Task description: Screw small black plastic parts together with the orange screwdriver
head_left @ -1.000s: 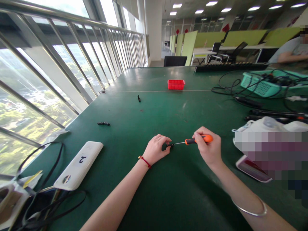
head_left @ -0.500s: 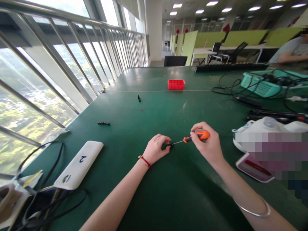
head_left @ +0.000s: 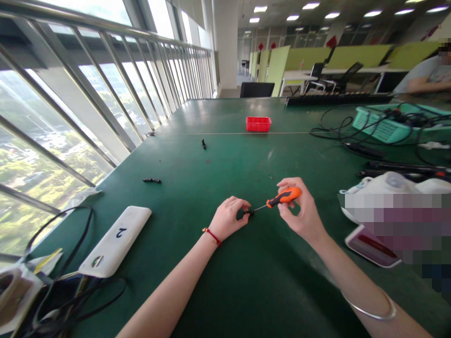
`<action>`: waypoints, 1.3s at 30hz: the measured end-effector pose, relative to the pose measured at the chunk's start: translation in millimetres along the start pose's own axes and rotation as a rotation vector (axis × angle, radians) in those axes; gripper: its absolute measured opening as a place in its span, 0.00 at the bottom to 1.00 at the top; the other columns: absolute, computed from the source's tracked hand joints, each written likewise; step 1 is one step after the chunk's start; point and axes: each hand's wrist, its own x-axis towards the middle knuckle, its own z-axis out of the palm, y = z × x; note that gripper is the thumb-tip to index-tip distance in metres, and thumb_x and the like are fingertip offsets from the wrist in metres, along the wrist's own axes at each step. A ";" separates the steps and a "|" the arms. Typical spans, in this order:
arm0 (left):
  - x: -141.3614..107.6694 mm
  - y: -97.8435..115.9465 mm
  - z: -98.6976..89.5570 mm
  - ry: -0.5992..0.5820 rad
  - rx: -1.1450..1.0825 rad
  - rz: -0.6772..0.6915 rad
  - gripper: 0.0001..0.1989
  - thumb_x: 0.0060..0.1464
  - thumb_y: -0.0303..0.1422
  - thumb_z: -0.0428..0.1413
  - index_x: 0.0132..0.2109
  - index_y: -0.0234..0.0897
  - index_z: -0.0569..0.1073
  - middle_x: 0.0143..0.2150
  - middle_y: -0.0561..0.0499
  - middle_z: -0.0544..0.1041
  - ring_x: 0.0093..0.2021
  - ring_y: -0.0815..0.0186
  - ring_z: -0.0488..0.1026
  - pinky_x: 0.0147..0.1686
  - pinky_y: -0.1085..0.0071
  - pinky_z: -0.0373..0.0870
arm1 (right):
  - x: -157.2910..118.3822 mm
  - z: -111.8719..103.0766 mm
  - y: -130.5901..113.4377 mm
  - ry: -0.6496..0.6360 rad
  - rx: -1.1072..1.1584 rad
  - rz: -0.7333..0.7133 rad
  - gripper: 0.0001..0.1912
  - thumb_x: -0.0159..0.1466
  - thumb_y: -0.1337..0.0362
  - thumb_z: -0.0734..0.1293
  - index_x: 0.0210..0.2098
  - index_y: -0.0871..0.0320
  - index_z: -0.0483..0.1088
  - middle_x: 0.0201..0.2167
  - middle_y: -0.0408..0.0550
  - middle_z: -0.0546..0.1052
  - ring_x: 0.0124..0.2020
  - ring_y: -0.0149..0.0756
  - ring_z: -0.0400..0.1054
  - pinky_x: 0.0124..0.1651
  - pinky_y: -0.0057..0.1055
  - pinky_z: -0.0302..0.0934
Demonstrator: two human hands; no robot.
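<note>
Between the thumb and fingers of my left hand (head_left: 230,215) is a small black part (head_left: 248,212), held low over the green table (head_left: 197,263); most of it is hidden by the fingers. My right hand (head_left: 301,209) holds an orange and black screwdriver (head_left: 286,196) by its handle, fingers curled around it and thumb spread below. The screwdriver slants down to the left, and its thin shaft reaches the black part at its tip. Two similar black pieces lie apart on the table: one piece (head_left: 152,180) at the left, another piece (head_left: 204,144) farther back.
A red bin (head_left: 258,124) stands toward the back. On the left lie a white power bank (head_left: 116,241) and black cables (head_left: 88,220). To the right are a teal basket (head_left: 373,126) with cables, a phone (head_left: 371,246) and a white object (head_left: 384,188). A person (head_left: 423,77) sits far right.
My right hand's fingers have loosened and shifted on the screwdriver handle, whose back end has moved slightly left and up. My left hand and the black part stay put.
</note>
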 end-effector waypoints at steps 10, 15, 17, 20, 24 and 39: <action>-0.2 -0.3 -0.3 0.010 0.005 0.012 0.10 0.46 0.25 0.54 0.38 0.37 0.70 0.33 0.52 0.76 0.37 0.65 0.71 0.40 0.66 0.70 | 3.2 -1.6 -0.9 -0.089 -0.049 0.088 0.04 0.55 0.67 0.62 0.26 0.58 0.68 0.16 0.38 0.68 0.17 0.27 0.60 0.23 0.25 0.53; -0.5 0.2 -1.3 0.053 0.014 0.012 0.09 0.48 0.26 0.53 0.39 0.38 0.70 0.34 0.52 0.76 0.37 0.65 0.71 0.40 0.67 0.70 | 1.8 -2.8 0.3 0.125 -0.021 -0.015 0.08 0.57 0.67 0.62 0.22 0.58 0.68 0.20 0.41 0.71 0.22 0.29 0.64 0.26 0.26 0.56; -0.6 1.4 -2.5 0.099 0.020 0.015 0.09 0.49 0.27 0.53 0.40 0.37 0.70 0.34 0.52 0.76 0.38 0.65 0.71 0.40 0.67 0.69 | -0.5 1.8 7.8 0.157 -0.065 -0.052 0.07 0.58 0.65 0.63 0.26 0.57 0.69 0.22 0.42 0.72 0.24 0.30 0.65 0.29 0.27 0.58; -0.7 3.6 -4.1 0.130 0.026 0.023 0.10 0.49 0.26 0.53 0.41 0.37 0.69 0.34 0.52 0.76 0.38 0.65 0.71 0.40 0.66 0.69 | -6.0 14.4 26.7 -0.042 -0.154 -0.099 0.05 0.59 0.63 0.64 0.32 0.56 0.70 0.28 0.44 0.72 0.29 0.33 0.68 0.36 0.29 0.60; -0.9 3.7 -3.4 0.105 0.024 0.027 0.10 0.49 0.26 0.53 0.41 0.38 0.69 0.34 0.52 0.76 0.37 0.65 0.71 0.40 0.67 0.69 | -13.0 31.8 52.5 -0.230 -0.258 -0.036 0.09 0.58 0.61 0.64 0.39 0.54 0.69 0.34 0.46 0.72 0.33 0.34 0.68 0.37 0.31 0.61; -0.5 3.0 -1.4 0.075 -0.003 0.018 0.09 0.49 0.27 0.54 0.40 0.37 0.70 0.34 0.52 0.76 0.37 0.66 0.71 0.41 0.67 0.69 | -13.9 41.8 55.6 -0.298 -0.459 -0.128 0.06 0.60 0.63 0.63 0.37 0.54 0.69 0.33 0.46 0.72 0.35 0.37 0.65 0.38 0.34 0.57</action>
